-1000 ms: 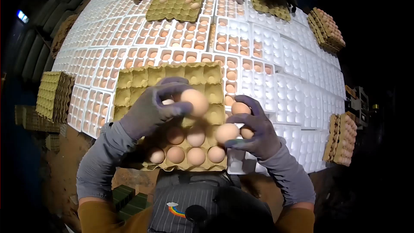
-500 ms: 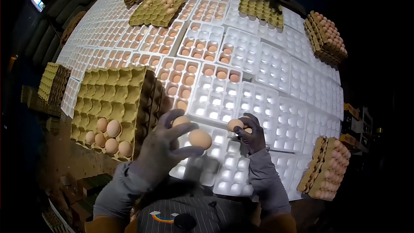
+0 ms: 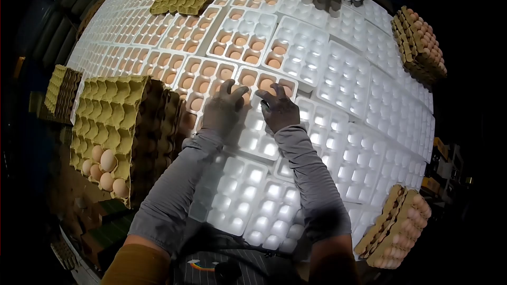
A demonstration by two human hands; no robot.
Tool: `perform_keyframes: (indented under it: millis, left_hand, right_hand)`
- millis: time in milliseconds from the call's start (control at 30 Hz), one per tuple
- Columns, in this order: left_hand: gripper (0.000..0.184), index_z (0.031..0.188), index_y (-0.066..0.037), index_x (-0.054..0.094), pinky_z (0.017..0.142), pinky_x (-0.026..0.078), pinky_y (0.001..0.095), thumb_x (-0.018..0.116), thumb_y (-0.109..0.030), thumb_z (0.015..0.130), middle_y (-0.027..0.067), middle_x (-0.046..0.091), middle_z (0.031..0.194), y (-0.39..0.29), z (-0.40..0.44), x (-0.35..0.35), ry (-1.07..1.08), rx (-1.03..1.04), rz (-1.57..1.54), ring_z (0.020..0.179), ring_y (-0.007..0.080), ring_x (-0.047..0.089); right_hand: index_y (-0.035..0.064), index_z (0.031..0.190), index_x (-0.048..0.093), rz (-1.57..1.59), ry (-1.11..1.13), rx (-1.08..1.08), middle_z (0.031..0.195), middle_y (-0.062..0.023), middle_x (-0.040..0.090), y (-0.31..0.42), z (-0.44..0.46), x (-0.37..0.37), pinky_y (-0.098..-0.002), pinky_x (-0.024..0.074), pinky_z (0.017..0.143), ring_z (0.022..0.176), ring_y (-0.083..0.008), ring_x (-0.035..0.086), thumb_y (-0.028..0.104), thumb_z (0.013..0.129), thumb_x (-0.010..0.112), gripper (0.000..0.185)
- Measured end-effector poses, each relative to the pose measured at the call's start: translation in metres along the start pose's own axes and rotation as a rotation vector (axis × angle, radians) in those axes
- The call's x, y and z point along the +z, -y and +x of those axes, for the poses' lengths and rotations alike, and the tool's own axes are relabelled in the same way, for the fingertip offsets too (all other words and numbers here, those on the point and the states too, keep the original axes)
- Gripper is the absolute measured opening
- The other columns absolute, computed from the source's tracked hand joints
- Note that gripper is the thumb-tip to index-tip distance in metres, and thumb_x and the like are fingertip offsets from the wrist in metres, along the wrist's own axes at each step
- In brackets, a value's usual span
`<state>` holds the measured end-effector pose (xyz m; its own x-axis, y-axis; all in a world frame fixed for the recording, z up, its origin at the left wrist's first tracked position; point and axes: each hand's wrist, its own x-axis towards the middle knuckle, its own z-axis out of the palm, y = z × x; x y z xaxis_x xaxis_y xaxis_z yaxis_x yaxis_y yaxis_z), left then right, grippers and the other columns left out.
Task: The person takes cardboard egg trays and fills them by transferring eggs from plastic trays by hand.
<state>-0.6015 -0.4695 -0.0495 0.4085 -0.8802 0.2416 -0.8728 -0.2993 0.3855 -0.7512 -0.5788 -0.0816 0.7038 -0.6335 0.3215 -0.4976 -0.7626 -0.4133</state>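
1. Three eggs sit in the far row of a white foam tray, which lies among many others near the middle of a broad spread.
2. Left hand, gloved in grey: over the tray's left edge, toward the far corner, its fingers curled downward and slightly apart. Another egg shows at its fingertips; whether they clamp it, I cannot tell.
3. Right hand, also gloved: over the tray's right side, just behind the far row, fingers bent and parted. Whether they grip anything is hidden.
4. Left of this tray, a neighbouring tray carries brown eggs in its cups.
5. Farther left stands a stack of olive egg flats, six eggs grouped toward the near end of its upper face.
6. Near the spread's far edge lies an olive flat with a few eggs.
7. Loaded flats stand at the right edge: one stack toward the far corner, another toward the near corner.
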Motion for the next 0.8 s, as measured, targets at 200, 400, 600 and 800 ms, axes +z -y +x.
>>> perform_keyframes:
  millis: [200, 400, 600, 800]
  left_hand:
    - [0.049, 0.134, -0.017, 0.058, 0.085, 0.054, 0.041, 0.07, -0.028, 0.088, 0.0117, 0.06, 0.121, -0.012, -0.021, -0.007, 0.062, -0.064, -0.126, 0.105, 0.03, 0.064]
    - [0.055, 0.145, -0.01, 0.043, 0.107, 0.032, 0.0499, 0.058, -0.022, 0.094, 0.0172, 0.051, 0.134, -0.045, -0.028, 0.046, -0.069, 0.074, -0.188, 0.12, 0.0341, 0.05]
    - [0.054, 0.142, -0.007, 0.046, 0.098, 0.044, 0.0457, 0.062, -0.014, 0.09, 0.0169, 0.053, 0.13, -0.059, -0.1, -0.065, -0.164, 0.135, -0.578, 0.116, 0.0351, 0.053]
    - [0.032, 0.115, -0.013, 0.071, 0.091, 0.054, 0.0389, 0.069, -0.012, 0.084, 0.0101, 0.065, 0.119, 0.026, -0.212, -0.265, -0.102, 0.581, -0.429, 0.106, 0.0239, 0.064]
  right_hand:
    - [0.0215, 0.13, 0.059, 0.236, -0.226, 0.144, 0.102, -0.0082, 0.059, 0.015, -0.015, -0.004, -0.0397, 0.0543, 0.077, 0.09, -0.0259, 0.064, 0.017, 0.087, 0.066, 0.044]
    - [0.0098, 0.132, 0.057, 0.129, -0.3, 0.085, 0.106, -0.0117, 0.061, 0.014, -0.046, 0.021, -0.0456, 0.0433, 0.089, 0.097, -0.0321, 0.057, 0.015, 0.091, 0.058, 0.041]
    - [0.0028, 0.125, 0.06, 0.559, -0.257, 0.259, 0.114, -0.0119, 0.062, 0.073, -0.058, -0.043, -0.0373, 0.0467, 0.092, 0.105, -0.0263, 0.06, 0.006, 0.088, 0.061, 0.037]
    - [0.0046, 0.106, 0.065, 0.691, 0.015, -0.298, 0.1, -0.011, 0.065, 0.253, -0.029, -0.122, -0.0394, 0.0524, 0.077, 0.09, -0.0281, 0.063, 0.006, 0.075, 0.079, 0.034]
